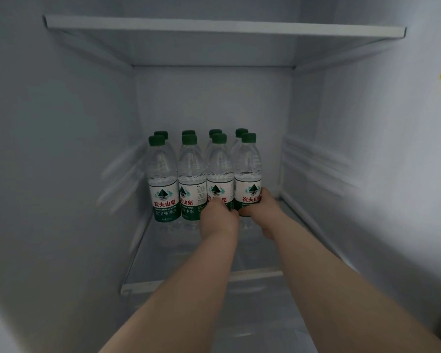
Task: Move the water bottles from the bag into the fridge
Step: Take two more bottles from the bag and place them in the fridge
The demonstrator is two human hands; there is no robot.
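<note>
Fridge shelf (pixel 178 261) | eight water bottles (pixel 191 174), green caps, white-green labels, upright

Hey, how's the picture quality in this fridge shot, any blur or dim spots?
Head view: the light is dim and bluish; the side-wall rails are smeared by blur, while the front bottle labels read sharp; the upper shelf runs tilted across the frame.
</note>
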